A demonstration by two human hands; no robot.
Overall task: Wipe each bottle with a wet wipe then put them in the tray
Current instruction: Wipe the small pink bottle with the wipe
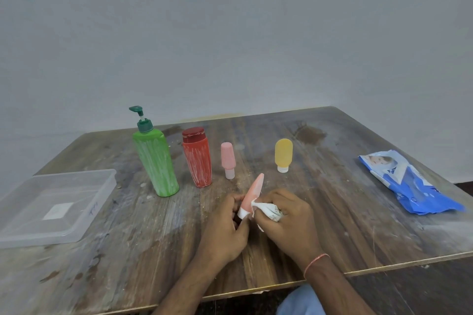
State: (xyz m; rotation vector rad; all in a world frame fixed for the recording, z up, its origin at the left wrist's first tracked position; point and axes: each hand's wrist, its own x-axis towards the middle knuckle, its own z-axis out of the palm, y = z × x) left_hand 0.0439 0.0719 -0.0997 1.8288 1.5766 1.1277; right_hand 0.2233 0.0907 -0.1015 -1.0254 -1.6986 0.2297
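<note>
On the wooden table (332,199), the biggest thing is the clear plastic tray (55,206) at nine o'clock from the hands, with no bottle in it yet. At three o'clock lies the blue wet-wipe packet (409,184), well apart from the rest. Toward twelve o'clock four bottles stand in a row: the green pump bottle (154,161) at about eleven, just right of it the red flip-cap bottle (197,160), both streaked with white, then the small pink bottle (227,158) and the small yellow bottle (283,154), each set cap-down.

At the near middle, the left hand (225,227) grips the white cap end of a small peach tube (253,193), fingers curled round it, the tube tilted with its flat end toward twelve o'clock. The right hand (284,220) is closed round a bunched, soiled wet wipe (266,208) and presses it against the tube's lower side.

So the wiping step is in hand, on the first piece by the look of the tray. Next, I judge, the tube wants turning in the left hand so the wipe reaches the far face, then carrying over to nine o'clock and setting in the tray.
</note>
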